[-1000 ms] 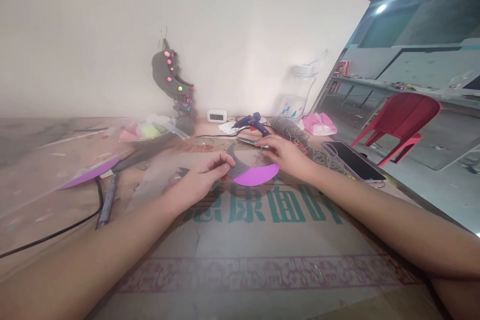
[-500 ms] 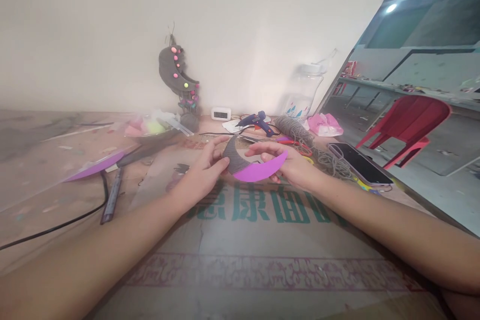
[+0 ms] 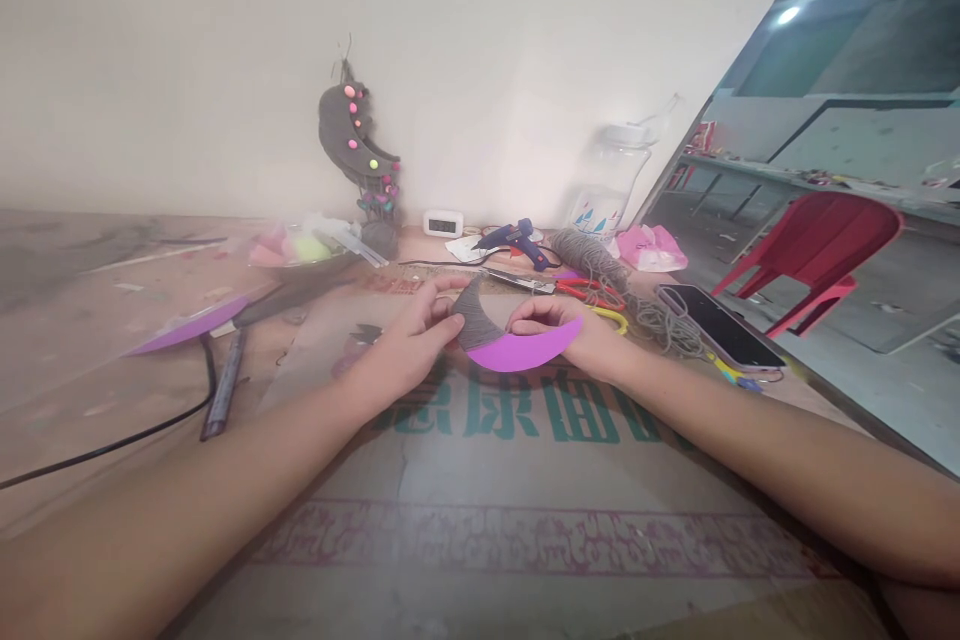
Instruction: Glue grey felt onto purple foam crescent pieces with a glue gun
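Observation:
A purple crescent, cut from a flat sheet, is held above the table with its hollow side up. Grey yarn is wound tightly round its left part; the right part is bare. My left hand grips the wound end, thumb on the near face and fingers behind. On the other side, my right hand has its fingers pinched together at the inner curve, partly behind the bare purple tip. Whatever sits in that pinch is too small to make out.
Behind the hands lie red-handled scissors, a blue glue gun, a grey yarn skein and a small white clock. A phone lies right. A decorated grey crescent hangs against the white board; a pen lies left.
The crescent has turned slightly, showing more of its wound face. My right hand's fingers have drawn from spread behind the crescent into a pinch at its inner curve. My left hand keeps its hold.

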A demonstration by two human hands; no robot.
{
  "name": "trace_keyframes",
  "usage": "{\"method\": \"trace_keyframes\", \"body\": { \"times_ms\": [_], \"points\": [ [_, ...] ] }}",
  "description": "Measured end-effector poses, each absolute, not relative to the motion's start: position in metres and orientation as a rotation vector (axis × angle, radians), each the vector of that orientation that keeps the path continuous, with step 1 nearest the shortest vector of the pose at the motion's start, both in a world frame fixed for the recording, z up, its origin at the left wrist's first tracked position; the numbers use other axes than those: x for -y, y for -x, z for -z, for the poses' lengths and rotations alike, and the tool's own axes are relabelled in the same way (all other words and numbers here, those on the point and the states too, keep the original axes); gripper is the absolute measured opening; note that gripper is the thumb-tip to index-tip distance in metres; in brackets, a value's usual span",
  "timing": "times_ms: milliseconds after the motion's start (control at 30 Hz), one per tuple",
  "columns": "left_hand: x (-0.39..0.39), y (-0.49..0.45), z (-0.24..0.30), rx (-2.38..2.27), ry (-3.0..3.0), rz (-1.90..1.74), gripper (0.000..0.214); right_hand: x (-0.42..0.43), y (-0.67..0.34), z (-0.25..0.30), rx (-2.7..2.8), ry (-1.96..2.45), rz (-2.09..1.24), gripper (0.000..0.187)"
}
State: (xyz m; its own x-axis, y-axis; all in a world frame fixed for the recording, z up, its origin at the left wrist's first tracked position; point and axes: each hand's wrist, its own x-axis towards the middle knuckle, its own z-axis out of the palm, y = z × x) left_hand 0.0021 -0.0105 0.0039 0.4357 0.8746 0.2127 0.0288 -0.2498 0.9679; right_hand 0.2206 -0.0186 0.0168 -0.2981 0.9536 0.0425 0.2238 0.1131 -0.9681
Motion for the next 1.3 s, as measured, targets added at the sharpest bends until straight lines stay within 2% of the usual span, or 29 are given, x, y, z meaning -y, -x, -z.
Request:
{"method": "trace_keyframes", "body": {
  "times_ms": [267, 433, 567, 733, 833, 1033, 1300],
  "points": [
    [0.011, -0.003, -0.004, -0.818, -1.636, -0.995, 0.040, 0.021, -0.217, -0.016, 1.596, 1.209, -1.259, 0.024],
    [0.008, 0.000, -0.004, -0.979, -1.654, -1.104, 0.029, 0.018, -0.224, -0.017, 1.494, 1.134, -1.054, 0.031],
    [0.006, 0.001, -0.004, -1.023, -1.657, -1.153, 0.025, 0.019, -0.227, -0.018, 1.466, 0.998, -1.128, 0.012],
    [0.006, 0.000, -0.001, -0.979, -1.726, -1.166, 0.018, 0.026, -0.220, -0.018, 1.636, 1.184, -1.223, 0.035],
    [0.009, -0.001, -0.001, -0.963, -1.819, -1.144, 0.018, 0.027, -0.217, -0.015, 1.639, 1.226, -1.256, 0.038],
    [0.016, -0.004, -0.003, -1.041, -1.987, -1.061, 0.035, 0.021, -0.221, -0.008, 1.528, 1.167, -1.242, 0.036],
    [0.016, -0.004, -0.005, -1.065, -2.010, -1.096, 0.027, 0.024, -0.219, -0.010, 1.702, 1.088, -1.334, 0.041]
  ]
}}
